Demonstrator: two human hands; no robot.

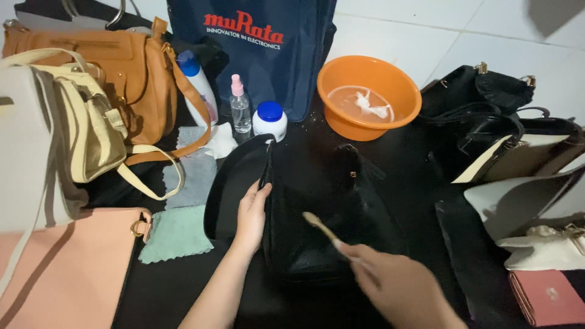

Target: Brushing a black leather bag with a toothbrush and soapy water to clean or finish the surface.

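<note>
A black handbag [332, 213] lies in front of me on a black mat. My left hand [251, 214] presses on its left side, fingers spread along the opened flap edge. My right hand [399, 289], blurred, holds a small pale toothbrush [322, 227] with its head over the middle of the bag.
An orange basin [341, 125] with water stands behind the bag. A white jar with a blue lid [270, 119], a small spray bottle [240, 105] and a white bottle [198, 85] stand at the back. Folded cloths [178, 234], tan [116, 67], cream and pink bags lie left; black and white bags right.
</note>
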